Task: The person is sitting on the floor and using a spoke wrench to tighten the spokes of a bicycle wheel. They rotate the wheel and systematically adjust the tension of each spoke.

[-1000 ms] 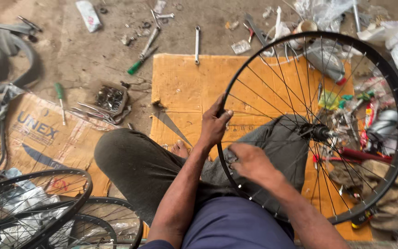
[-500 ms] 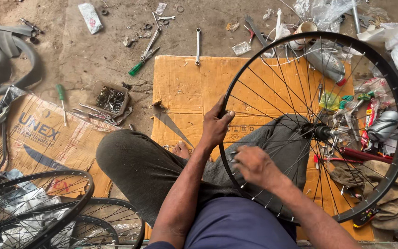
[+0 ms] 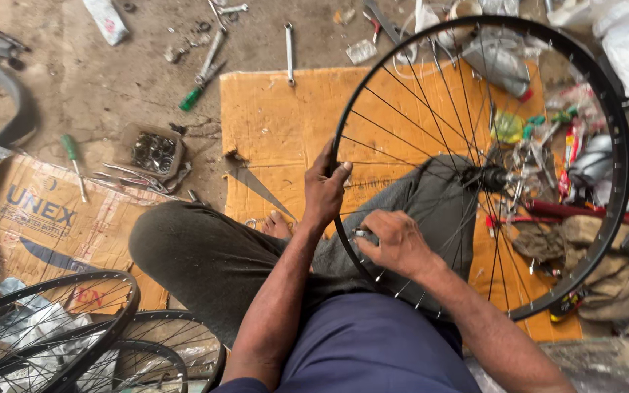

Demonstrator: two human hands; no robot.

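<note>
A black spoked bicycle wheel (image 3: 609, 116) stands across my lap, its hub (image 3: 491, 177) at the right. My left hand (image 3: 325, 191) grips the near-left part of the rim. My right hand (image 3: 396, 241) sits just inside the rim, fingers closed on a small metal tool (image 3: 362, 234) at a spoke end. I am seated cross-legged in grey trousers on an orange cardboard sheet (image 3: 278, 131).
Tools lie on the dirt floor: a wrench (image 3: 289, 42), green-handled screwdrivers (image 3: 199, 89), and a box of metal parts (image 3: 153, 151). More black wheels (image 3: 74, 327) lie at the lower left on brown cardboard (image 3: 38, 218). Bags, bottles and clutter crowd the right side.
My right hand has shifted slightly leftwards along the rim toward my left hand. The wheel and my left hand hold about the same place.
</note>
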